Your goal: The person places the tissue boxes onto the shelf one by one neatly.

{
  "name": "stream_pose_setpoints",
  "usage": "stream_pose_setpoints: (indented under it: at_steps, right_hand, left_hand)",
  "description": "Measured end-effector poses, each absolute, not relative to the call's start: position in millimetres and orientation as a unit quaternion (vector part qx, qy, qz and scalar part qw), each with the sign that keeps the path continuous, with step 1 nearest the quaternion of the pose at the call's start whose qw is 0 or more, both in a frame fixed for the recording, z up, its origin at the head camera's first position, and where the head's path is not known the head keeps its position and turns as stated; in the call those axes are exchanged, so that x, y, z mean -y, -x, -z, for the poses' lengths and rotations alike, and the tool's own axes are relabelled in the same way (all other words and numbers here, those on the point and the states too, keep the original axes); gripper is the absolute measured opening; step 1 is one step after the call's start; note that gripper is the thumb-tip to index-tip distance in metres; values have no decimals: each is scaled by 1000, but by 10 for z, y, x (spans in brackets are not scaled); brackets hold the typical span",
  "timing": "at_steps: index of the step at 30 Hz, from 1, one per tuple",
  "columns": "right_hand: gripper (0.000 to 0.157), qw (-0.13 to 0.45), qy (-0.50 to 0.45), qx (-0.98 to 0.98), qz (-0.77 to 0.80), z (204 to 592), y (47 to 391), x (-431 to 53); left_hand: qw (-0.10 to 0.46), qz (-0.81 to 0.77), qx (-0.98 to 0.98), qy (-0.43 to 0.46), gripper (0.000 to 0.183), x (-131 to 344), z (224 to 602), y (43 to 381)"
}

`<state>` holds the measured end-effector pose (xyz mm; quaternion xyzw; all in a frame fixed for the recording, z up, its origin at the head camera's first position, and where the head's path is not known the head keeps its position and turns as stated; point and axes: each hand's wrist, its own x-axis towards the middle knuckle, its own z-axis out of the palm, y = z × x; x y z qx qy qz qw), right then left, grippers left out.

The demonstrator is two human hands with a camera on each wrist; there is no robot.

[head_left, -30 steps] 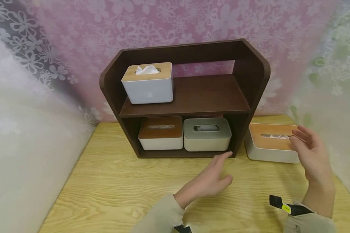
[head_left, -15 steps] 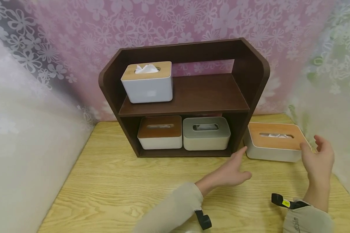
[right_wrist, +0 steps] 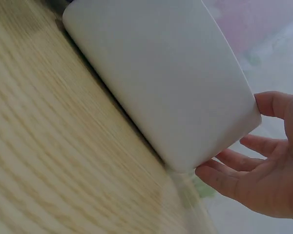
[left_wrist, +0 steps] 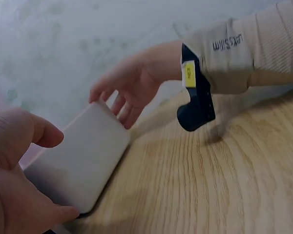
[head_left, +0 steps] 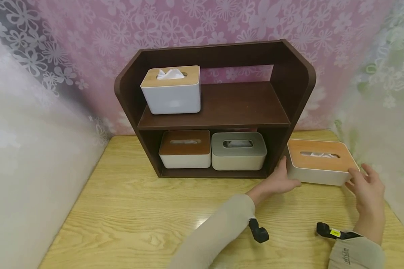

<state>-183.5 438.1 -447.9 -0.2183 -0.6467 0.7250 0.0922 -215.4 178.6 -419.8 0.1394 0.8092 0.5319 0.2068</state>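
Note:
A tissue box (head_left: 318, 177) with a light wooden lid and pale sides sits on the table, right of the dark shelf. At its left end is my left hand (head_left: 278, 182), fingers extended along that side and thumb spread toward the front. My right hand (head_left: 368, 188) grips the front right corner. In the right wrist view, the thumb is on the box's (right_wrist: 161, 83) upper edge and the other fingertips bear on its end. Both hands frame the box (left_wrist: 83, 161) in the left wrist view.
The dark brown two-tier shelf (head_left: 245, 102) stands close left of the box. A white tissue box (head_left: 171, 99) is on its upper tier; a brown-lidded one (head_left: 185, 160) and a grey-green-lidded one (head_left: 239, 158) fill the lower. A pale wall (head_left: 387, 130) borders the right.
My left hand has moved right, from before the shelf to the box's left end. My right hand has dropped from over the lid to the box's right front corner.

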Motion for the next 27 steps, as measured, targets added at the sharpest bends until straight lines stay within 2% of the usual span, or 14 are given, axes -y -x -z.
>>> stream_pose_setpoints:
  at_steps: [7,20,27]
  right_hand:
    - [78,23,127,648,-750,4599,1792,-4447]
    - [75,35,-9,695,-718,4713,1817,-4496]
    - [77,31,-5,668,-743,4695,1728,-4548]
  left_hand:
    - [226,-533,-810,-98,104,-1917,4332,2244]
    - [215,-554,-792,-141,105,-1978,4481,2341]
    - [233,-557,-782,-156,108,-1991,4471,2284]
